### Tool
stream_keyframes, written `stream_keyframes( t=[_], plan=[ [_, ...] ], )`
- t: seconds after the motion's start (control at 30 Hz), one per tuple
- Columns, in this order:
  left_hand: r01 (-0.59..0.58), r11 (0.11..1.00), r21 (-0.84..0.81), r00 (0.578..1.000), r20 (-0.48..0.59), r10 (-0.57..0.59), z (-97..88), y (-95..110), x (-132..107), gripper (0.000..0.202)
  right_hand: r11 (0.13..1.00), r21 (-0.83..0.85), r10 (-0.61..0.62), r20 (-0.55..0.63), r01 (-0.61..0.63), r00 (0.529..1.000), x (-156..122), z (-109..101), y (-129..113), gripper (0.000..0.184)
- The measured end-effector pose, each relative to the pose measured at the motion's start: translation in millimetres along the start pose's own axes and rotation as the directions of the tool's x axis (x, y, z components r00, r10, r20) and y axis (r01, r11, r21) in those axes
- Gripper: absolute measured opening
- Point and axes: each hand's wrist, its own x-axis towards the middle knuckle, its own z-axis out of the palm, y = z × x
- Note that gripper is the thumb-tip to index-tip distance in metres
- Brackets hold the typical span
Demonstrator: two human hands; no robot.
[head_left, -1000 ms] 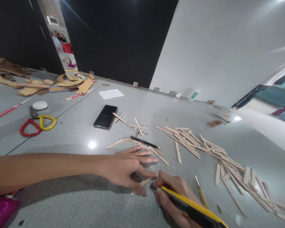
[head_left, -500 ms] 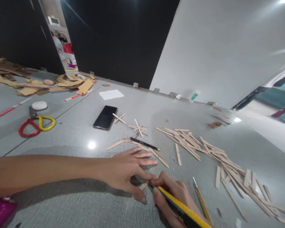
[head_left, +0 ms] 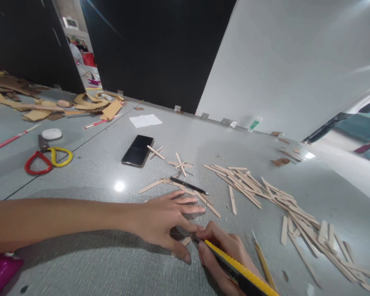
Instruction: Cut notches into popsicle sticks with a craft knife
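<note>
My right hand [head_left: 223, 250] is closed round a yellow and black utility knife [head_left: 234, 265]. Its blade end meets a small wooden craft stick [head_left: 186, 241] on the table. Spread over the tabletop, my left hand [head_left: 169, 220] has its fingers apart, with the index fingertip and thumb at either side of that stick; most of the stick is hidden. Just beyond the left fingers lie a black pen [head_left: 188, 186] and several loose craft sticks [head_left: 151, 186]. A thin pointed tool with a wooden handle [head_left: 263, 261] rests to the right of my right hand.
A long heap of craft sticks [head_left: 296, 213] spreads over the right side. Crossed sticks [head_left: 181, 164] lie near a phone [head_left: 137, 151]. Scissors [head_left: 43, 158], a white case [head_left: 52, 134] and cardboard scraps [head_left: 89, 105] are at left. A purple object [head_left: 3, 269] sits at lower left.
The view has shifted very slightly. Both hands stay in nearly the same place, with the knife still at the stick.
</note>
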Motion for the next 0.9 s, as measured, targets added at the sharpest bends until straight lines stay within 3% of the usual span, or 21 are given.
stream_keyframes(
  t=[0.33,0.5,0.9],
  plan=[
    [-0.030,0.999,0.019,1.000,-0.009,0.030,2.1,-1.3,-2.0,0.059,0.997,-0.061,-0.053,0.047,0.055,0.997,1.2,6.2,-6.1,0.005],
    [-0.006,1.000,0.018,1.000,0.025,0.005,-0.4,1.3,-1.3,0.055,0.993,-0.110,-0.036,0.052,0.041,0.998,-0.2,1.4,-5.1,0.009],
    [0.024,1.000,0.011,0.998,0.056,-0.024,-2.9,2.3,0.4,0.053,0.995,-0.047,-0.080,0.165,0.089,0.983,5.6,-6.1,-6.6,0.012]
  ],
)
